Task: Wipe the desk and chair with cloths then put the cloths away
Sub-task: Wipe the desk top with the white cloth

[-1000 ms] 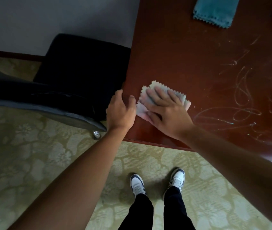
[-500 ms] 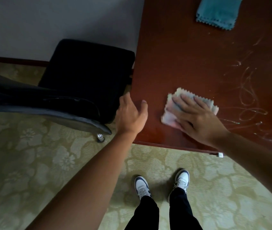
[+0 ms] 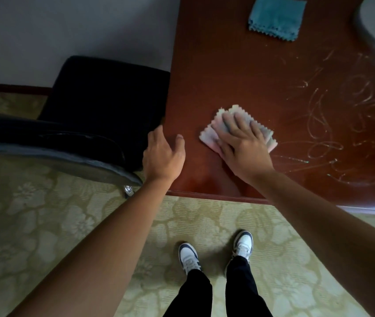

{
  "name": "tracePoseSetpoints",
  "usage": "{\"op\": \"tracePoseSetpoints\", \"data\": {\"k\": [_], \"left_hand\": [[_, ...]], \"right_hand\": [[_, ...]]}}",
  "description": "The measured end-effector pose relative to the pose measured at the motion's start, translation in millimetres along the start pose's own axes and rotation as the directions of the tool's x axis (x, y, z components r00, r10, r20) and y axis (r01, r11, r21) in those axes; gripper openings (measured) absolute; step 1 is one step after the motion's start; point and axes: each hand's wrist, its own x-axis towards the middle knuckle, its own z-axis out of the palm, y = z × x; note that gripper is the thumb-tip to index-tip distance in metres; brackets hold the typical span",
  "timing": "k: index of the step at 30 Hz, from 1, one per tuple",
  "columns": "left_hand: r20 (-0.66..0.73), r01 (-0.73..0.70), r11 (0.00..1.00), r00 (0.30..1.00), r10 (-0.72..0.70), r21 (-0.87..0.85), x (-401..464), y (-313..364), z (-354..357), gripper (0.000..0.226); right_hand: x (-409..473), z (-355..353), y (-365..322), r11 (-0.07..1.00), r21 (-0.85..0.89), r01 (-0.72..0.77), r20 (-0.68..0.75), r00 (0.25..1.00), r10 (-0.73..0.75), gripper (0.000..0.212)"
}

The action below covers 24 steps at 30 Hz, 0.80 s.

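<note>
The right hand (image 3: 241, 145) lies flat with fingers spread, pressing a pale cloth (image 3: 237, 129) onto the red-brown desk (image 3: 239, 72), near the desk's front edge. The left hand (image 3: 162, 154) rests loose and open on the desk's corner. A blue cloth (image 3: 277, 18) sits at the desk's far side. A dark chair (image 3: 99, 106) stands beside the desk's left edge.

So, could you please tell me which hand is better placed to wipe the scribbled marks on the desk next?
Right. The right hand already presses the pale cloth flat, beside the marks; the left hand rests cloth-free at the desk corner.
</note>
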Motion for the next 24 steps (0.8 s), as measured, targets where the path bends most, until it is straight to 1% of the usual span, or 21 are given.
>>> {"op": "tracePoseSetpoints", "data": {"k": [2,4,5,7,8,10,11,12,13,14,15,17,18,20,21,22,24], "left_hand": [[-0.008,0.003,1.0,1.0,-0.003,0.005,0,0,0,0.054],[-0.016,0.005,1.0,1.0,-0.005,0.013,0,0,0,0.054],[-0.022,0.009,1.0,1.0,-0.009,0.014,0,0,0,0.054],[-0.025,0.015,1.0,1.0,-0.014,0.013,1,0,0,0.054],[-0.02,0.018,1.0,1.0,-0.018,0.01,1,1,0,0.054],[-0.005,0.021,1.0,1.0,-0.021,0.003,1,1,1,0.055],[0.007,0.018,1.0,1.0,-0.018,0.013,-1,0,2,0.056],[0.01,0.013,0.999,1.0,-0.013,0.036,-1,1,3,0.057],[0.0,0.002,0.997,1.0,-0.002,0.078,-3,1,4,0.059],[-0.025,-0.021,0.991,0.999,0.024,0.135,-5,2,5,0.059],[-0.059,-0.06,0.979,0.996,0.072,0.195,-8,5,6,0.059],[-0.097,-0.184,0.937,0.97,0.221,0.298,-11,14,12,0.056],[-0.083,-0.26,0.909,0.95,0.301,0.326,-12,22,18,0.053],[0.011,-0.398,0.848,0.907,0.422,0.351,-15,37,31,0.05],[0.063,-0.448,0.821,0.887,0.457,0.354,-16,49,42,0.05],[0.097,-0.467,0.805,0.879,0.467,0.366,-17,57,49,0.051],[0.101,-0.435,0.81,0.896,0.432,0.393,-18,73,63,0.054]], "right_hand": [[-13,12,-18,0.992,0.0,0.128,0.004,0.992,-0.128,0.05],[-49,25,-36,0.967,0.026,0.253,0.007,0.967,-0.253,0.046],[-63,26,-40,0.957,0.053,0.285,0.013,0.958,-0.286,0.044],[-59,21,-28,0.945,0.049,0.322,0.045,0.945,-0.324,0.044],[-45,15,-17,0.956,0.014,0.292,0.05,0.955,-0.292,0.045],[-1,-1,10,0.995,-0.02,0.101,0.018,0.995,-0.101,0.049],[17,-8,22,1.0,-0.009,0.007,0.01,1.0,-0.007,0.048],[27,-11,29,0.999,0.002,-0.04,0.016,0.999,0.04,0.048],[26,-10,29,0.999,0.003,-0.037,0.017,0.999,0.037,0.048],[15,-6,26,1.0,-0.002,0.009,0.006,1.0,-0.009,0.047],[-5,-1,19,0.996,-0.012,0.087,-0.001,0.996,-0.087,0.047],[-53,7,6,0.975,0.003,0.224,0.016,0.975,-0.224,0.046],[-70,7,8,0.962,0.024,0.272,0.034,0.961,-0.273,0.046],[-75,-2,28,0.952,0.056,0.301,0.071,0.95,-0.304,0.046],[-67,-11,50,0.962,0.02,0.271,0.08,0.959,-0.272,0.048],[-57,-19,69,0.977,-0.006,0.214,0.057,0.975,-0.213,0.051],[-30,-38,118,1.0,-0.008,0.027,-0.022,0.999,-0.027,0.05]]}}
